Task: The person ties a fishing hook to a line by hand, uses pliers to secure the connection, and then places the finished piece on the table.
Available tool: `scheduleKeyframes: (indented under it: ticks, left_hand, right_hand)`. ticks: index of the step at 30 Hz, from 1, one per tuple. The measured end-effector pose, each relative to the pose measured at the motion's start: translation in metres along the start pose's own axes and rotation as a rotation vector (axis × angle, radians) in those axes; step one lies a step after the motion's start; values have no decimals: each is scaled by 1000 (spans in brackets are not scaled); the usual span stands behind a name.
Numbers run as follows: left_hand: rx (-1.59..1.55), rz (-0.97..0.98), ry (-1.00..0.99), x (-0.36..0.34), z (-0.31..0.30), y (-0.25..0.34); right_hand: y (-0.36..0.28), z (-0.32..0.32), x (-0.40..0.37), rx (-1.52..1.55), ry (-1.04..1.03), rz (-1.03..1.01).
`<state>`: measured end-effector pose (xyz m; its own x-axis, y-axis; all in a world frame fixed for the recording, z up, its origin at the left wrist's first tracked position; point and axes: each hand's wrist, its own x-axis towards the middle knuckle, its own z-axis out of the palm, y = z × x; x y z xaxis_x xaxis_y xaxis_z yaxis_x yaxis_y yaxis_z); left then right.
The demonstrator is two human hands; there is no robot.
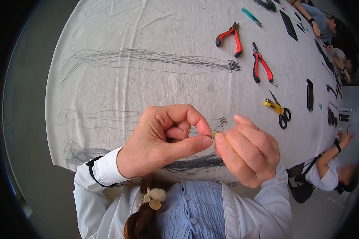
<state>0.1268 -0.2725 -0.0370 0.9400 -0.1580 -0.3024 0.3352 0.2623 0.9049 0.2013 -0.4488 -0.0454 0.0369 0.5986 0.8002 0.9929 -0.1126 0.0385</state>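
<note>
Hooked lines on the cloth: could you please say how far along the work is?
Seemingly partway: the far bundle already ends in hooks, as do a few nearer lines. The left hand and right hand pinch a small piece, probably another hook. The dark strands nearest the body may remain.

Legible text: none. From my position I can read no label, brand, number or sign on any item. The small, yellow, oblong object (pixel 274 106) on the off-white cloth (pixel 179 91) carries dark surface markings; these are too small for me to resolve into letters or numbers.
</note>
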Motion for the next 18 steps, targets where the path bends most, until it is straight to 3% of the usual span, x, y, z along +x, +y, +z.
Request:
scheduleKeyframes:
  ticks: [8, 10, 12, 18]
  left_hand:
    - [58, -31, 43, -3, 1, 8]
    - [155, 75, 56, -5, 3, 5]
    - [202, 104, 44, -6, 2, 6]
    - [358, 262, 20, -6, 1, 1]
  right_hand:
    - [-2, 6, 3, -38, 69, -7]
    - [-3, 4, 2, -32, 66, 12]
    - [-3, -2, 1, 82, -41, 155]
    - [3, -2, 3, 290, -111, 348]
